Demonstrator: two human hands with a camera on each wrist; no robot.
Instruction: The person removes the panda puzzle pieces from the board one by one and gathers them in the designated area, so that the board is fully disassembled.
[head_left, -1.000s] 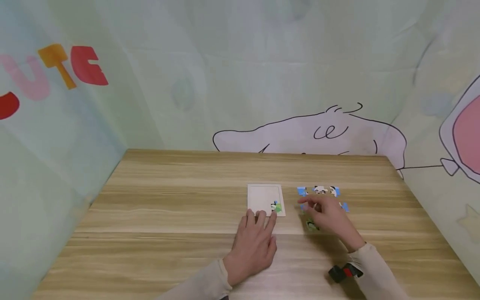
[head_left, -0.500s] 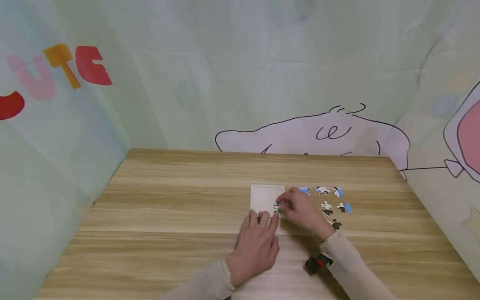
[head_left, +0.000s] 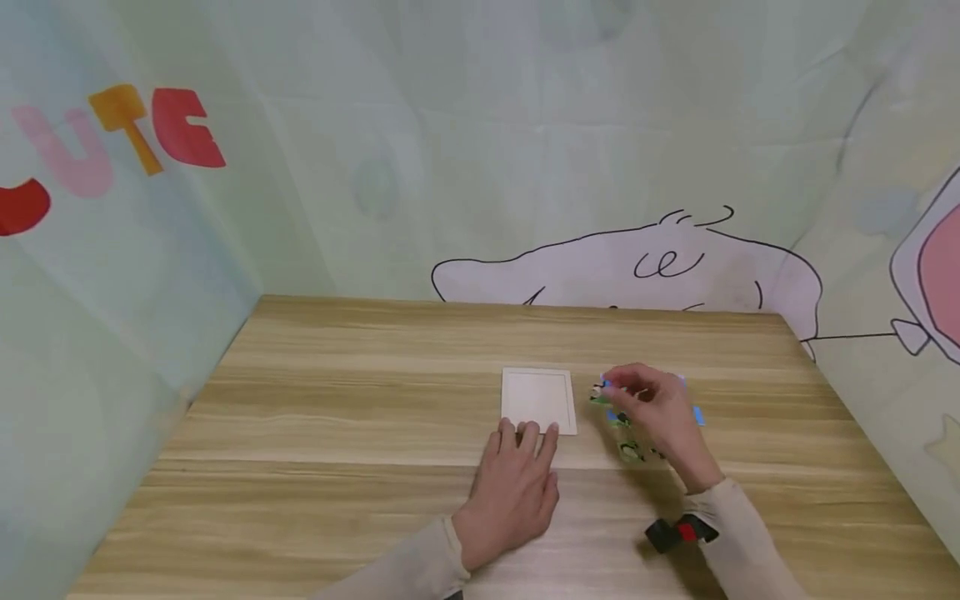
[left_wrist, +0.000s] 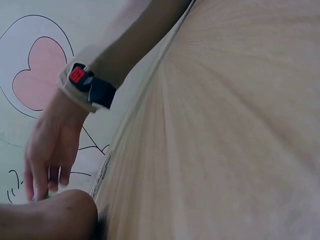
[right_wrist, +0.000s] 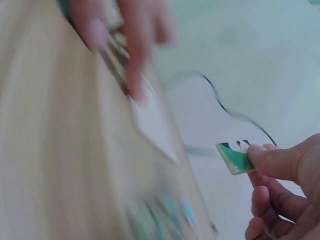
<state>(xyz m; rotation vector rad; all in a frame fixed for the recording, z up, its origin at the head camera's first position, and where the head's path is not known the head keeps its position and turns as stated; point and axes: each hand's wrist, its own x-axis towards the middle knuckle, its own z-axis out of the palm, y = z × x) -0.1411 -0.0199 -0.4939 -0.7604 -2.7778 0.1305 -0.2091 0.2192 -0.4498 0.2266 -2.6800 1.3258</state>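
Note:
My right hand [head_left: 660, 412] pinches a green, white and black puzzle piece [right_wrist: 236, 156] between thumb and fingertips, raised over the table right of the puzzle frame. My left hand [head_left: 510, 496] lies with its fingers stretched out, fingertips on the near edge of the white puzzle frame [head_left: 537, 396]. The inside of this frame shows plain white. Other puzzle pieces [head_left: 630, 451] with green and blue parts lie beneath and behind my right hand, which covers most of them. In the right wrist view these loose pieces [right_wrist: 160, 215] are blurred.
A wood-grain table [head_left: 337, 400] carries everything. A cloth backdrop [head_left: 465, 150] with cartoon drawings and letters rises along its back and sides. A black and red device [head_left: 678, 532] is strapped on my right wrist.
My right hand reached from the loose pieces to the frame's lower right corner, gripped the panda piece there and lifted it away to the right. My left hand stayed on the frame.

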